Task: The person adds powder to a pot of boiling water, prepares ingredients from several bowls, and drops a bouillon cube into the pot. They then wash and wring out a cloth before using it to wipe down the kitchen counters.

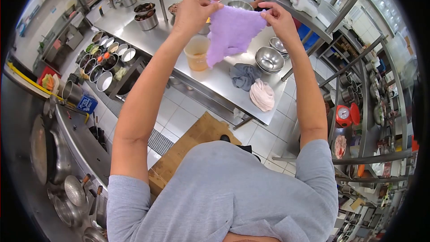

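A purple cloth (235, 31) hangs spread out in the air between my two hands, above the steel table (177, 60). My left hand (197, 10) pinches its upper left corner between thumb and fingers. The upper right corner is gripped in the same way by my right hand (277, 18). Partly behind the cloth's left edge stands a translucent plastic container (196, 56) with some yellowish liquid in it. Below the cloth, a grey cloth (244, 77) and a pale pink cloth (262, 95) lie crumpled near the table's front right corner.
Stacked steel bowls (269, 59) stand at the table's right side. A metal pot (147, 19) sits farther left. Several seasoning containers fill a rack at left (104, 80). Shelving with a red scale (343, 115) runs along the right. A wooden board (192, 141) lies on the tiled floor.
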`<state>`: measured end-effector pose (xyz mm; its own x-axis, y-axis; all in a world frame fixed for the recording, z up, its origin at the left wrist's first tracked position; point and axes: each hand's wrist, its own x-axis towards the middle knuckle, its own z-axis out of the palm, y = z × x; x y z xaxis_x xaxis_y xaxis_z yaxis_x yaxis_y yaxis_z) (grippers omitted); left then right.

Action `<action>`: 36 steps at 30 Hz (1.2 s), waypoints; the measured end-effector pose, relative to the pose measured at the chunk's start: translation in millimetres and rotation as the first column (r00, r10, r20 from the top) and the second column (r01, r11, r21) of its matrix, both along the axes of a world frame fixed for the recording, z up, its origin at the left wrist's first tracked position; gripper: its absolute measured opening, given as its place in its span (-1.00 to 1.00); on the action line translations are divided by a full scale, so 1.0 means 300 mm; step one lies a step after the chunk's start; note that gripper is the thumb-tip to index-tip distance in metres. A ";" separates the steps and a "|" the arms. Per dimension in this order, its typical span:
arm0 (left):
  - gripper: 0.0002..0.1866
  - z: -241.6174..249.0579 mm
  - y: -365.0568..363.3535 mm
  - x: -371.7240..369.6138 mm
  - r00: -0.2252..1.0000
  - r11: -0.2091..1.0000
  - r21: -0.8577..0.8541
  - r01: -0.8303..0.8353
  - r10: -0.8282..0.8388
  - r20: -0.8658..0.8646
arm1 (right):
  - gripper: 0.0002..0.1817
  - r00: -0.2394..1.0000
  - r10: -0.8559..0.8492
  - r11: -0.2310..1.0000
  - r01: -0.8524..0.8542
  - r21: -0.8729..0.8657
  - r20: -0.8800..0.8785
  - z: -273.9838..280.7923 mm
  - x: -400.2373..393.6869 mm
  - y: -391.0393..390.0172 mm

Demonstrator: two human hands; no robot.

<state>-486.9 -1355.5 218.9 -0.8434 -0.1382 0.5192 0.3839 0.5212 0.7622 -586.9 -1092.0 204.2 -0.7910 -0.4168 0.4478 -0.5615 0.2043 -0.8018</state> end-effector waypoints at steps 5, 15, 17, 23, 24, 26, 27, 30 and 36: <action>-0.72 -0.037 0.012 -0.013 0.993 0.977 -0.208 0.049 -0.069 -0.091 | -0.71 0.994 0.087 0.996 -0.088 0.022 0.060 -0.033 0.005 0.017; -0.76 -0.170 -0.021 0.081 0.991 0.832 -0.552 -0.052 -0.026 -0.132 | -0.81 0.998 -0.003 0.992 0.011 0.127 -0.069 -0.240 0.101 0.023; -0.61 -0.189 -0.030 0.059 0.980 0.983 -0.110 0.147 -0.130 0.150 | -0.67 0.957 0.159 0.985 -0.136 -0.109 0.243 -0.252 0.066 0.023; -0.10 -0.728 0.084 0.332 0.624 0.312 0.942 -0.125 -0.713 0.319 | -0.44 0.085 0.753 0.651 0.047 -0.758 0.653 -0.759 0.379 0.016; -0.19 -0.823 0.081 0.390 0.617 0.289 0.950 -0.120 -0.728 0.299 | -0.50 0.115 0.753 0.654 -0.018 -0.757 0.648 -0.875 0.433 0.042; -0.33 -0.876 0.074 0.465 0.603 0.429 0.902 -0.039 -0.710 0.364 | -0.60 0.128 0.668 0.743 -0.062 -0.666 0.733 -0.867 0.527 0.054; -0.38 -0.862 0.061 0.457 0.616 0.579 0.813 0.065 -0.664 0.424 | -0.59 0.197 0.631 0.775 -0.106 -0.623 0.751 -0.848 0.527 0.043; -0.53 -0.668 0.043 0.384 0.755 0.823 0.545 0.157 -0.456 0.471 | -0.44 0.507 0.510 0.847 -0.152 -0.510 0.695 -0.659 0.461 0.013; -0.62 -0.284 0.099 0.207 0.883 0.877 0.114 0.467 -0.468 -0.021 | -0.63 0.837 0.443 0.742 -0.141 -0.656 0.321 -0.366 0.308 0.052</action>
